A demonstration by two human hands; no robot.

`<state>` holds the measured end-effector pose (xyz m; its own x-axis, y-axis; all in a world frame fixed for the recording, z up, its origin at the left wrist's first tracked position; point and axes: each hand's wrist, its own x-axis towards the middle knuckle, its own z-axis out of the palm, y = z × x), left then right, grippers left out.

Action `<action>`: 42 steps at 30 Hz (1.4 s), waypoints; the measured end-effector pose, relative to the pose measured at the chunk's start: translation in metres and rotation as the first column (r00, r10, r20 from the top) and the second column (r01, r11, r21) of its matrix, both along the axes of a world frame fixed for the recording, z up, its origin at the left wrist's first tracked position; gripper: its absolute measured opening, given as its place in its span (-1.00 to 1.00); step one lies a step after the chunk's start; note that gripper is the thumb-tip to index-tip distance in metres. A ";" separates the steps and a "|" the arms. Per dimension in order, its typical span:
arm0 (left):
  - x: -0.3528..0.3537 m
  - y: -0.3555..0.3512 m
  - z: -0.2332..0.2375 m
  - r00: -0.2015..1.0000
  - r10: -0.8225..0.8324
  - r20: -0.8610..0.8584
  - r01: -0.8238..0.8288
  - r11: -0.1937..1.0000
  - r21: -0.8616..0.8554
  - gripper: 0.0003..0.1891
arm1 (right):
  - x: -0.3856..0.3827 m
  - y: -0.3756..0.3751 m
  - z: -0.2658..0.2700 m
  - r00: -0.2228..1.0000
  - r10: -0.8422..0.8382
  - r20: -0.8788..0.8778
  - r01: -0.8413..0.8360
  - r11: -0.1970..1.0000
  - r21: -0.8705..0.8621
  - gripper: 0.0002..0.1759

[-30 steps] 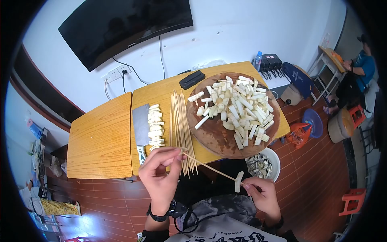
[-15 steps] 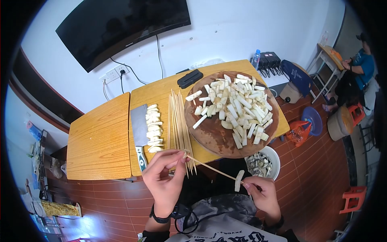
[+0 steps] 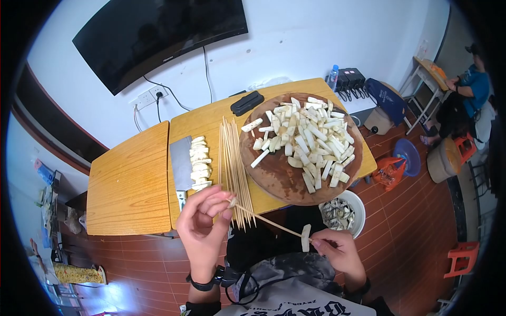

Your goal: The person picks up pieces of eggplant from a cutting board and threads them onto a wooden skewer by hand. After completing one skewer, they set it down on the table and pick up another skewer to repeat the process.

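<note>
My right hand (image 3: 340, 253) grips one end of a thin wooden skewer (image 3: 271, 221). A pale vegetable strip (image 3: 305, 238) is threaded crosswise on it, just beside my right fingers. At the other end, the thumb and fingers of my left hand (image 3: 204, 218) pinch a small pale vegetable piece (image 3: 233, 202) on the skewer. Beyond my left hand lies a bundle of loose skewers (image 3: 234, 163). A heap of pale vegetable strips (image 3: 311, 137) covers much of a round wooden cutting board (image 3: 274, 181).
A cleaver (image 3: 181, 158) lies left of a row of loaded pieces (image 3: 200, 163), its handle partly behind my left hand. A black case (image 3: 247, 103) rests behind the skewers. Below the table's (image 3: 129, 179) right part stands a white bucket of peelings (image 3: 360, 210). A person (image 3: 472, 87) sits far right.
My left hand has shifted a little left, its fingers slightly looser around the piece. My right hand and the strip beside it have moved slightly left.
</note>
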<state>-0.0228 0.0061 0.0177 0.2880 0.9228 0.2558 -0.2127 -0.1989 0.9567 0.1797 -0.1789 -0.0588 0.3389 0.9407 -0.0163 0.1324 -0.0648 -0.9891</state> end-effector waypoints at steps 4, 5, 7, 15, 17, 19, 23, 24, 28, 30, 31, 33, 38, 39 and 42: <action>-0.022 0.022 -0.010 0.959 -0.278 0.053 0.281 0.958 -0.052 -0.69 | 0.003 0.000 -0.007 0.985 0.081 -0.153 -0.083 0.997 -0.008 -0.89; -0.024 0.023 -0.012 0.938 -0.335 0.083 0.342 0.936 -0.087 -0.68 | 0.003 0.000 -0.009 0.981 0.085 -0.173 -0.087 0.996 -0.001 -0.89; -0.024 0.023 -0.013 0.946 -0.320 0.056 0.323 0.944 -0.064 -0.67 | 0.003 0.001 -0.012 0.973 0.092 -0.213 -0.091 0.996 0.014 -0.90; -0.025 0.028 -0.005 0.897 -0.440 0.034 0.441 0.897 -0.026 -0.70 | 0.009 -0.001 -0.013 0.944 0.154 -0.293 -0.160 0.987 0.004 -0.90; -0.028 0.030 -0.009 0.897 -0.441 0.019 0.441 0.897 -0.031 -0.71 | 0.010 -0.002 -0.012 0.944 0.163 -0.288 -0.170 0.985 -0.001 -0.90; -0.031 0.032 -0.011 0.892 -0.452 0.021 0.453 0.891 -0.033 -0.71 | 0.011 -0.003 -0.010 0.944 0.154 -0.290 -0.161 0.987 0.000 -0.90; -0.033 0.035 -0.009 0.905 -0.421 0.063 0.424 0.905 -0.037 -0.74 | 0.016 -0.007 -0.007 0.958 0.136 -0.251 -0.144 0.989 -0.014 -0.91; -0.033 0.037 -0.009 0.917 -0.395 0.054 0.397 0.917 -0.038 -0.75 | 0.017 -0.009 -0.008 0.958 0.116 -0.263 -0.126 0.992 -0.022 -0.91; -0.018 0.051 -0.010 0.963 -0.254 -0.085 0.245 0.964 -0.103 -0.81 | 0.024 -0.016 -0.015 0.952 0.043 -0.303 -0.047 0.999 -0.006 -0.91; 0.007 0.060 -0.007 0.954 -0.192 -0.231 0.169 0.979 -0.117 -0.84 | 0.025 -0.017 -0.013 0.953 0.010 -0.303 -0.009 1.000 0.005 -0.91; 0.019 0.066 -0.009 0.936 -0.190 -0.297 0.183 0.982 -0.053 -0.83 | 0.025 -0.017 -0.013 0.953 -0.006 -0.303 0.010 1.000 0.010 -0.91; 0.042 0.083 -0.017 0.890 -0.169 -0.423 0.220 0.973 0.074 -0.82 | 0.025 -0.018 -0.013 0.947 -0.011 -0.322 0.014 1.000 0.005 -0.91; 0.087 0.123 -0.022 0.811 0.017 -0.585 0.071 0.989 0.127 -0.86 | 0.026 -0.021 -0.014 0.939 -0.027 -0.343 0.033 0.999 0.012 -0.91; 0.091 0.129 -0.024 0.788 0.053 -0.613 0.043 0.989 0.140 -0.87 | 0.027 -0.022 -0.016 0.939 -0.031 -0.344 0.037 0.999 0.011 -0.91; 0.098 0.134 -0.028 0.754 0.021 -0.657 0.082 0.989 0.125 -0.91 | 0.030 -0.026 -0.018 0.940 -0.045 -0.337 0.052 0.999 0.012 -0.90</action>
